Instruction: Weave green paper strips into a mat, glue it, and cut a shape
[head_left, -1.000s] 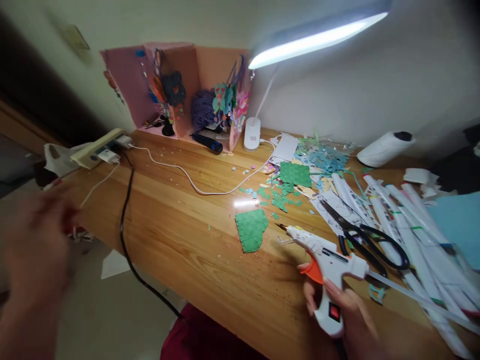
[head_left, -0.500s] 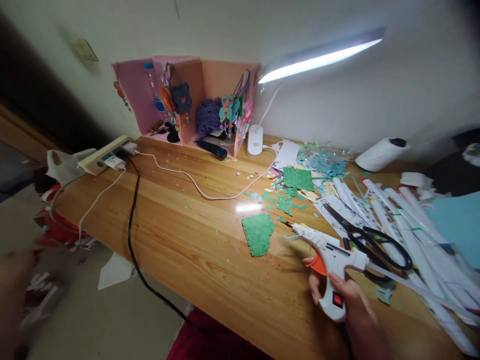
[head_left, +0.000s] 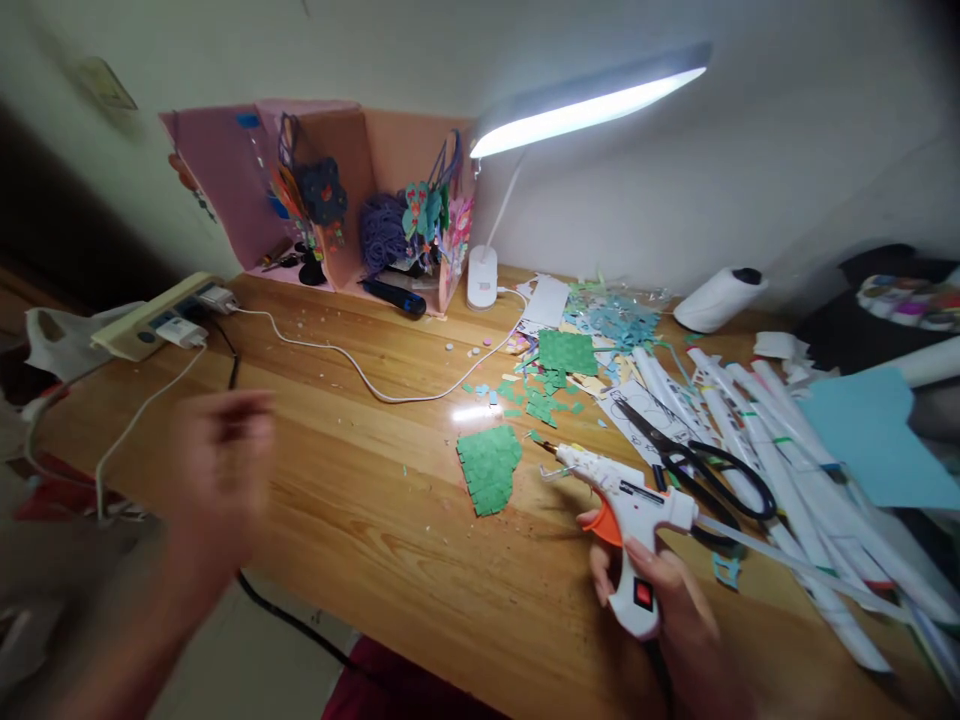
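My right hand (head_left: 667, 590) is wrapped around the grip of a white hot glue gun (head_left: 626, 490) with an orange trigger. A clear glue stick (head_left: 780, 560) sticks out of its back, and its nozzle points left. Just left of the nozzle, a green notched felt-like piece (head_left: 490, 468) lies flat on the wooden table (head_left: 360, 570). Over the table's left part is my left hand (head_left: 229, 460), smeared by motion; its fingers look bent, but whether they hold anything cannot be made out. Black-handled scissors (head_left: 697, 465) lie behind the glue gun.
A pink divided box (head_left: 360, 200) stands by the wall beside a lit desk lamp (head_left: 592, 110). Green and blue scraps (head_left: 566, 355) are scattered at the back. Rolled white sheets (head_left: 795, 490) cover the right side. A power strip (head_left: 154, 315) with cables sits at the left edge.
My left hand has come in from the lower left edge to over the table. The view has shifted to the right. The glue gun stays in my right hand beside the green piece.
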